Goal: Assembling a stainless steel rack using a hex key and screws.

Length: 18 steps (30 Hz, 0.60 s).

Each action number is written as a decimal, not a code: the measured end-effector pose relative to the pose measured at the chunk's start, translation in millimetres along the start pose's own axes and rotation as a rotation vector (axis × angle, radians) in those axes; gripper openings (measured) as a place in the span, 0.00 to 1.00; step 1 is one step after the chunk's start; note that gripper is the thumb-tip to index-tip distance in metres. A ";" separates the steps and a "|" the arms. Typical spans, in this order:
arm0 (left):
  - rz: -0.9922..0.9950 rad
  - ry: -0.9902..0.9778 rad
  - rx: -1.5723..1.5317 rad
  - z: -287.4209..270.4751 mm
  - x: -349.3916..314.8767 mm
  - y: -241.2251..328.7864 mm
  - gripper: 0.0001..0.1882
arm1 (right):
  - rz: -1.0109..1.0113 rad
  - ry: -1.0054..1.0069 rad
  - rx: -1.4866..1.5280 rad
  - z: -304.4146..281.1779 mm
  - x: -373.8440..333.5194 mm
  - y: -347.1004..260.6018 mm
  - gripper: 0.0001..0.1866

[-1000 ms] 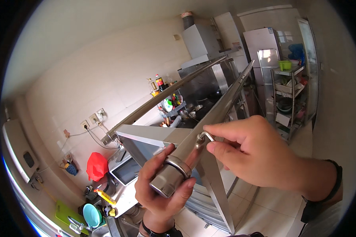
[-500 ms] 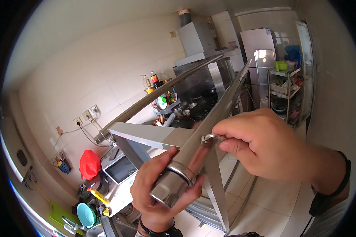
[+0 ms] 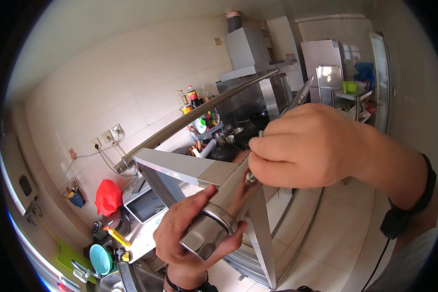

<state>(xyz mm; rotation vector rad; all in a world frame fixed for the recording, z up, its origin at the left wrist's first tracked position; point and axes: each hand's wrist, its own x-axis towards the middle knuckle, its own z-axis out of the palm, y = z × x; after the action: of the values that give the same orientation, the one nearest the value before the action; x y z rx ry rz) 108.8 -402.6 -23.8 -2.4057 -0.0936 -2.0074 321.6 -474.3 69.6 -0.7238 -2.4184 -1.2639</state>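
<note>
A shiny stainless-steel tube leg (image 3: 231,194) of a metal rack slants up and away from me. My left hand (image 3: 177,233) is wrapped round its near end, just by the ring collar (image 3: 221,217) and the angular metal foot (image 3: 204,238). Beside the tube, my right hand (image 3: 311,146) is closed in a fist on a small bent hex key. One tip of the hex key (image 3: 261,133) pokes out above the fingers; the rest is hidden. Just below the fist, a small screw (image 3: 250,177) shows in the tube's side. A flat metal crosspiece (image 3: 185,165) joins this leg to the rack.
A second metal leg (image 3: 199,112) runs parallel on the left. Beyond it are a stove with black pans (image 3: 224,152) and bottles (image 3: 193,97). A microwave (image 3: 145,204), red bag (image 3: 108,197) and turquoise basin (image 3: 100,259) stand at lower left. A shelf rack (image 3: 357,95) stands far right.
My right hand has turned and risen from a pinch beside the screw to a fist over the tube, swinging the hex key round. My left hand keeps its grip.
</note>
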 end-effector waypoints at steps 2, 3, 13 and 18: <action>0.003 -0.004 0.013 -0.5 1.3 1.3 0.32 | -0.214 0.149 -0.126 6.4 4.0 6.5 0.07; 0.006 -0.011 0.025 -0.9 2.0 2.2 0.32 | -0.216 0.147 -0.129 8.6 5.1 8.3 0.07; -0.002 0.022 -0.001 -1.0 -1.8 -2.6 0.30 | -0.035 0.232 0.075 -7.1 6.3 7.7 0.08; 0.002 0.043 0.000 0.5 -3.0 -3.4 0.31 | 1.021 -0.179 0.883 -45.6 9.6 -23.9 0.07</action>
<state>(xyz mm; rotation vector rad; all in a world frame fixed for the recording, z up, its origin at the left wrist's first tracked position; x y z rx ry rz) 108.6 -399.3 -26.9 -2.3606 -0.0908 -2.0569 302.1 -520.8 83.8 -1.4603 -1.8801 0.2508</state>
